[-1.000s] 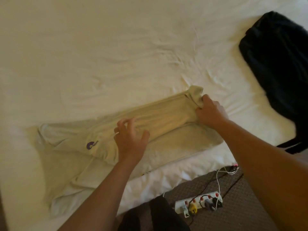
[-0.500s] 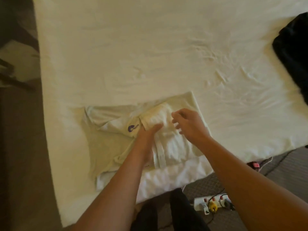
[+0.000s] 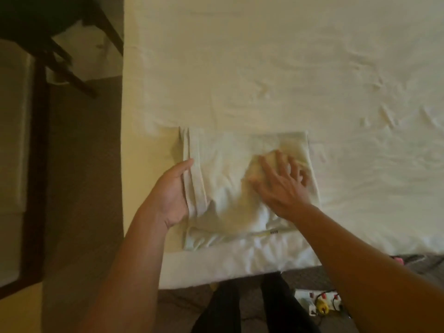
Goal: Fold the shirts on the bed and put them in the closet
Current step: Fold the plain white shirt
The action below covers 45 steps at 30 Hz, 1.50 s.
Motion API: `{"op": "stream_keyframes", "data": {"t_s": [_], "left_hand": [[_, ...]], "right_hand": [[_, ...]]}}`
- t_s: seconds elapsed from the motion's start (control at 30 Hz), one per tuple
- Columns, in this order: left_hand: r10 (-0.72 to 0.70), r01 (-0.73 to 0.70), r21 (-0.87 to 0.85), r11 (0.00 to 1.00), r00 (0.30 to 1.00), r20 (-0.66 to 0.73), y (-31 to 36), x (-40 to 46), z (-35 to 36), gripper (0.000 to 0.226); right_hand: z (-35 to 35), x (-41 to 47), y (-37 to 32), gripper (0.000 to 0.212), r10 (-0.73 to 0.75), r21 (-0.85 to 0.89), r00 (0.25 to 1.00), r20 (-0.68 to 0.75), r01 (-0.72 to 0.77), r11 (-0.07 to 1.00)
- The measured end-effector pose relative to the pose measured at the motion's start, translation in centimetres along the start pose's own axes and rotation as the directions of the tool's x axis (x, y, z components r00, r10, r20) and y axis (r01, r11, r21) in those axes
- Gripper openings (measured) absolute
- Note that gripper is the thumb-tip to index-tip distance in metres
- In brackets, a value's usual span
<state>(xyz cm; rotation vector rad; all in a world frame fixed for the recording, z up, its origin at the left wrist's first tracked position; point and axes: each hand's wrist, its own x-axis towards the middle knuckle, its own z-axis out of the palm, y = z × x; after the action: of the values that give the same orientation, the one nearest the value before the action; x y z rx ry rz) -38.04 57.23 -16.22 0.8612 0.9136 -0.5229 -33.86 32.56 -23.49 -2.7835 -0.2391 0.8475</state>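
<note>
Cream shirt (image 3: 223, 188) lies folded into a rough rectangle at lower centre of frame, on the bed (image 3: 264, 68), close to the bed's near edge and near its left edge. Shirt's top and right edges are straight; lower edge is bunched, with a small dark-marked label showing.

Left hand (image 3: 171, 195): fingers straight, palm set against the shirt's left folded edge, touching it, not gripping. Right hand (image 3: 283, 186): fingers spread flat, pressing down on the right half of the shirt, nothing grasped.

Bare wrinkled sheet fills the upper and right parts of frame. Left of the bed: a strip of brown floor (image 3: 81, 188), dark wooden furniture (image 3: 48, 32) at upper left. Below the near edge: a power strip (image 3: 319, 302) with plugs on the carpet, lower right.
</note>
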Motion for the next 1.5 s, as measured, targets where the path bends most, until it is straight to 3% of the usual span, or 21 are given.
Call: {"op": "stream_keyframes", "data": {"t_s": [0.1,0.27,0.37,0.47,0.53,0.6,0.73,0.87,0.93,1.03,1.13,1.2,1.33,1.43,1.5], "left_hand": [[-0.087,0.092,0.137,0.986,0.995,-0.039,-1.4,0.3,-3.0,0.042],[-0.002,0.025,0.282,0.959,0.997,-0.080,-2.3,0.5,-3.2,0.030],[0.102,-0.026,0.402,0.915,0.980,-0.169,-3.0,0.6,-3.0,0.033],[0.195,-0.093,0.383,0.919,0.951,-0.238,-3.8,0.6,-3.4,0.055],[0.193,-0.096,0.350,0.932,0.947,-0.256,-4.6,0.3,-3.5,0.062],[0.153,-0.064,0.341,0.938,0.959,-0.239,-5.4,0.0,-3.7,0.069],[0.175,-0.077,0.483,0.872,0.971,-0.160,-6.3,0.2,-4.2,0.083],[0.236,-0.125,0.418,0.900,0.945,-0.225,-6.5,0.2,-4.5,0.071],[0.259,-0.123,0.435,0.892,0.928,-0.268,-7.0,0.1,-4.5,0.068],[0.379,-0.067,0.740,0.670,0.887,-0.263,-7.9,0.1,-4.3,0.065],[0.532,0.050,0.925,0.377,0.806,-0.260,-7.0,0.2,-3.2,0.051],[0.620,0.103,0.962,0.253,0.746,-0.243,-5.5,0.8,-2.3,0.049],[0.705,-0.003,0.995,0.100,0.705,-0.069,-2.3,3.9,-1.0,0.043],[0.697,0.017,0.996,-0.086,0.715,0.048,0.0,6.8,-0.7,0.038],[0.651,0.076,0.978,-0.192,0.756,0.069,0.9,8.2,-0.8,0.037]], "right_hand": [[1.2,0.6,-0.2,0.081,0.003,-0.082,0.998,0.063,0.002,0.997],[0.9,0.4,-0.2,0.083,-0.001,-0.084,0.998,0.059,0.006,0.996],[0.8,-0.8,-0.6,0.075,-0.070,-0.083,0.993,-0.096,0.062,0.995],[1.4,-2.8,-1.0,0.052,-0.321,-0.128,0.911,-0.259,0.297,0.946],[2.8,-4.2,-1.2,0.040,-0.513,-0.188,0.836,-0.196,0.481,0.856],[4.2,-5.2,-1.5,0.035,-0.589,-0.227,0.803,-0.091,0.559,0.798],[5.7,-5.9,-2.2,0.036,-0.544,-0.291,0.839,0.015,0.524,0.800],[4.3,-5.6,-3.0,0.026,-0.459,-0.090,0.888,0.004,0.457,0.885],[3.6,-5.8,-3.0,0.022,-0.474,-0.046,0.878,0.072,0.477,0.878],[3.2,-5.6,-2.7,0.024,-0.487,-0.102,0.844,0.224,0.517,0.850],[1.6,-4.4,-3.6,0.024,-0.391,0.187,0.903,0.176,0.360,0.914],[0.3,-2.6,-4.2,0.019,-0.305,0.296,0.951,0.049,0.277,0.914],[-2.2,2.1,-3.3,0.027,-0.218,0.193,0.962,-0.162,0.248,0.949],[-4.1,5.3,-1.6,0.045,-0.123,0.121,0.979,-0.162,0.143,0.982],[-4.6,6.8,-0.7,0.045,-0.051,0.071,0.993,-0.111,0.059,0.996]]}}
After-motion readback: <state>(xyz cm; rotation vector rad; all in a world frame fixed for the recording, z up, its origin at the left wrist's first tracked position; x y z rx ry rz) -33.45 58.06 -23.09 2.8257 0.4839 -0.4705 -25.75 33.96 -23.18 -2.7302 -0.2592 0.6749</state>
